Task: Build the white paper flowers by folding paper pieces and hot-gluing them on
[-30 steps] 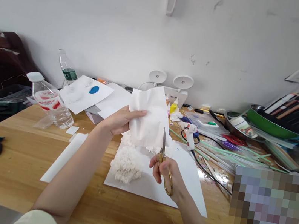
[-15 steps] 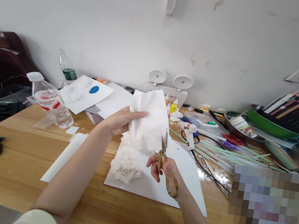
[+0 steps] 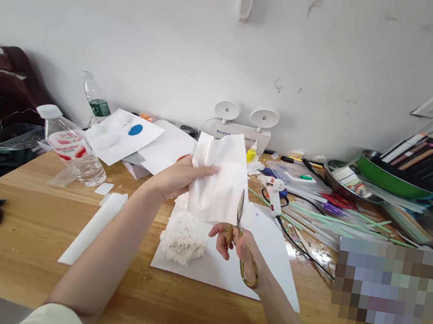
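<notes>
**Status.** The left hand (image 3: 176,178) pinches a white tissue sheet (image 3: 219,182) by its left edge and holds it upright above the middle of the worktop (image 3: 20,240). The right hand (image 3: 238,246) is closed around the gold loops of the scissors (image 3: 240,208), blades pointing up against the sheet's lower right edge.

**Change.** Half a second ago the blades stood spread in a V. Now they lie nearly together, and the sheet and left hand have shifted slightly right. Judged from this, one snip into the sheet's edge is closing and the cutting is under way.

**Below the hands.** A fluffy white shredded pile (image 3: 184,237) lies on a flat paper sheet (image 3: 272,249), directly under the tissue.

**Containers.**
- Capped water bottle (image 3: 72,146), lying tilted near the left edge, partly filled with clear liquid.
- Second bottle (image 3: 96,99), at the rear left by the wall. Its contents cannot be made out.
- Green bowl (image 3: 383,179), at the rear right, with long dark sticks and pens (image 3: 429,156) resting across it.
- Metal basin (image 3: 331,184), beside the green bowl, holding a paper roll.
</notes>
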`<state>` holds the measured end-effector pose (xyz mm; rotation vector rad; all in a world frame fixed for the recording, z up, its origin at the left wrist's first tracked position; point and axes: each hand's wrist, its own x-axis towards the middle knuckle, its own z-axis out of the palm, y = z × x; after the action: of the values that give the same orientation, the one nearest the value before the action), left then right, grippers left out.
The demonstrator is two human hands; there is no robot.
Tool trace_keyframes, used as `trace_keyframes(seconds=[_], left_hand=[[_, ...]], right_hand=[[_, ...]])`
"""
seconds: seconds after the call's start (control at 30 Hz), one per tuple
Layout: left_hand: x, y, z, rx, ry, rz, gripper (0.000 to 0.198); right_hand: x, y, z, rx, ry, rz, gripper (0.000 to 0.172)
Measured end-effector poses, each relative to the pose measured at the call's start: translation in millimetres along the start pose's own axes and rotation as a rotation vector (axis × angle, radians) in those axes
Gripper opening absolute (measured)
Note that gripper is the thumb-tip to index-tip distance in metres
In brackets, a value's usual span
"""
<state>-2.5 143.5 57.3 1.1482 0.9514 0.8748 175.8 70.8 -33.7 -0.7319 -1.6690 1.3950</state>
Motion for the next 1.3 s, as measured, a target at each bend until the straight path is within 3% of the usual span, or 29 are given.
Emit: trace_keyframes(seconds=[0.4, 1.3], left_hand=[[-2.9, 0.5, 1.9, 0.033, -0.071, 0.043, 0.042], [-2.1, 0.3, -1.8, 0.031, -0.046, 0.071, 0.042]], right_hand=[[1.7, 0.1, -0.2, -0.070, 0.163, 0.077, 0.064], [1.8, 1.2, 2.3, -0.051, 0.217, 0.157, 0.057]])
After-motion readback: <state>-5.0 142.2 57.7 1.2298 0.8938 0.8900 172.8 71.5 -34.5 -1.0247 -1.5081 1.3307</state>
